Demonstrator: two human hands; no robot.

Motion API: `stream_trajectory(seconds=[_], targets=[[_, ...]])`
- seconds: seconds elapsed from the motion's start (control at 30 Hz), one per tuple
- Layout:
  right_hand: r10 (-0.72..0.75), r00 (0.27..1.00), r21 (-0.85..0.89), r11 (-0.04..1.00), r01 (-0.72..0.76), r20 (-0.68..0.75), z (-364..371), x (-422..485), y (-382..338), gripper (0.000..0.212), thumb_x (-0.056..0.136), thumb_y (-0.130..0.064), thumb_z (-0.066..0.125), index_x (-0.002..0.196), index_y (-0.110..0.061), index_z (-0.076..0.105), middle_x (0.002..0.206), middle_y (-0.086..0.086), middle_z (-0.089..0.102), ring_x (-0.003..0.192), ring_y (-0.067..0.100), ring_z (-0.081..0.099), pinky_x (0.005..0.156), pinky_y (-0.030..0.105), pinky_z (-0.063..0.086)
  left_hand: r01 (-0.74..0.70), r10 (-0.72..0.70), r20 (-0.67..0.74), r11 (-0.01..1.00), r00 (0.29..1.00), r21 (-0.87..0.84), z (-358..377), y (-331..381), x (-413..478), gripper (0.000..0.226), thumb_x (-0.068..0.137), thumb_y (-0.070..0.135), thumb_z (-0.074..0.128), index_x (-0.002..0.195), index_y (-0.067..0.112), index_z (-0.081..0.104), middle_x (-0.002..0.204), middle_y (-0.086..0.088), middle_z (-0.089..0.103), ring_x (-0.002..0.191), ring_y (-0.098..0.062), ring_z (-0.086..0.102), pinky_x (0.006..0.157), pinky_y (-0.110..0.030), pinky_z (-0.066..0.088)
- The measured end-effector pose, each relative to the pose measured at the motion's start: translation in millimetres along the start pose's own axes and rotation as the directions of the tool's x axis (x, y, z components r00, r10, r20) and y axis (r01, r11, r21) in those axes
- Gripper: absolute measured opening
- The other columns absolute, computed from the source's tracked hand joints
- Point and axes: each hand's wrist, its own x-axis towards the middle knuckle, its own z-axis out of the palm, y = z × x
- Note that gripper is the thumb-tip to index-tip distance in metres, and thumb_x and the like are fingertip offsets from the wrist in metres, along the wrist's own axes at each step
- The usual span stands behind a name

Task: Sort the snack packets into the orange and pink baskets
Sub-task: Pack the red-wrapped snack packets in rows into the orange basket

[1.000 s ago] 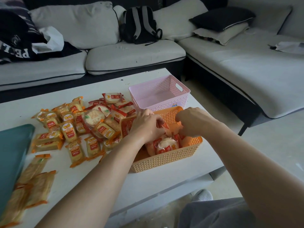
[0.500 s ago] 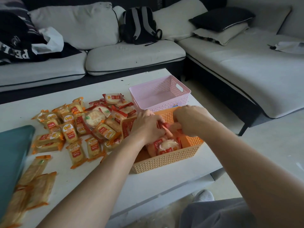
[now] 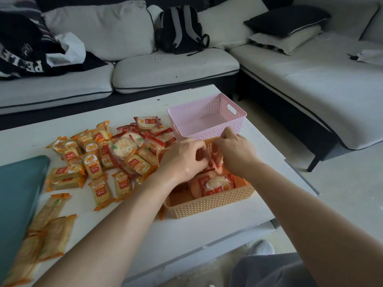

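An orange basket stands near the table's right front edge with round red-wrapped snack packets lying in it. Behind it stands a pink basket, with nothing visible inside. My left hand and my right hand meet over the orange basket, both gripping red-wrapped packets between them. A pile of orange and red snack packets spreads over the table to the left of the baskets.
The white table holds a teal object at the left edge and long pale packets at the front left. A grey sofa with a black backpack wraps behind and to the right.
Both hands have drawn closer together over the orange basket, and the right hand has shifted toward the pink basket's near wall. The red packets between them have risen slightly.
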Motion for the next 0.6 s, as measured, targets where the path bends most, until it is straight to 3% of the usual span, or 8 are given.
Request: stream_trajectory(seconds=[0.1, 0.23, 0.3, 0.43, 0.5, 0.6], targets=[[-0.023, 0.998, 0.173, 0.985, 0.013, 0.058, 0, -1, 7, 0.04, 0.076, 0.0, 0.057, 0.104, -0.027, 0.068, 0.11, -0.003, 0.048, 0.099, 0.021, 0.054, 0.073, 0.024, 0.034, -0.046, 0.036, 0.091, 0.993, 0.995, 0.105, -7, 1, -12, 0.019, 0.086, 0.051, 0.068, 0.09, 0.032, 0.066, 0.089, 0.015, 0.06, 0.09, -0.013, 0.059, 0.071, -0.031, 0.044], [0.011, 0.998, 0.427, 0.903, -0.034, 0.057, -6, -9, 9, 0.03, 0.075, 0.002, 0.056, 0.089, -0.018, 0.073, 0.091, -0.008, 0.064, 0.084, 0.008, 0.058, 0.064, 0.009, 0.04, -0.068, 0.053, 0.08, 0.98, 0.995, 0.187, -2, 4, -20, 0.023, 0.088, 0.049, 0.071, 0.097, 0.029, 0.065, 0.1, 0.009, 0.066, 0.098, -0.018, 0.063, 0.076, -0.037, 0.053], [0.057, 0.995, 0.549, 0.831, -0.093, 0.082, -9, -11, 8, 0.033, 0.075, 0.008, 0.05, 0.084, -0.014, 0.074, 0.085, -0.008, 0.069, 0.081, 0.01, 0.061, 0.062, 0.006, 0.043, -0.064, 0.052, 0.067, 0.979, 0.996, 0.193, 0, 5, -21, 0.018, 0.09, 0.043, 0.072, 0.098, 0.028, 0.067, 0.102, 0.007, 0.069, 0.099, -0.021, 0.066, 0.076, -0.036, 0.054], [0.193, 0.98, 0.593, 0.785, -0.181, 0.043, -9, -9, 14, 0.034, 0.085, 0.002, 0.054, 0.077, -0.029, 0.066, 0.089, -0.012, 0.067, 0.093, 0.014, 0.062, 0.069, 0.019, 0.043, -0.004, 0.002, 0.018, 0.997, 1.0, 0.079, -7, 4, -24, 0.012, 0.087, 0.035, 0.076, 0.098, 0.031, 0.073, 0.092, 0.012, 0.07, 0.09, -0.013, 0.065, 0.076, -0.031, 0.053], [0.251, 0.968, 0.618, 0.762, -0.194, -0.005, -17, -11, 17, 0.035, 0.088, -0.001, 0.055, 0.076, -0.033, 0.063, 0.09, -0.014, 0.065, 0.093, 0.013, 0.061, 0.068, 0.018, 0.042, 0.033, -0.033, -0.009, 0.999, 0.999, -0.035, -19, 2, -23, 0.01, 0.085, 0.031, 0.079, 0.093, 0.031, 0.074, 0.085, 0.014, 0.069, 0.081, -0.007, 0.063, 0.071, -0.027, 0.051], [0.172, 0.984, 0.704, 0.695, -0.148, 0.037, -35, -18, 18, 0.03, 0.092, -0.004, 0.057, 0.095, -0.031, 0.07, 0.099, -0.015, 0.068, 0.098, 0.009, 0.065, 0.08, 0.025, 0.05, 0.076, -0.082, -0.025, 0.981, 0.996, -0.179, -44, 0, -19, 0.01, 0.084, 0.025, 0.082, 0.085, 0.031, 0.073, 0.081, 0.015, 0.071, 0.077, -0.001, 0.065, 0.066, -0.021, 0.05]])
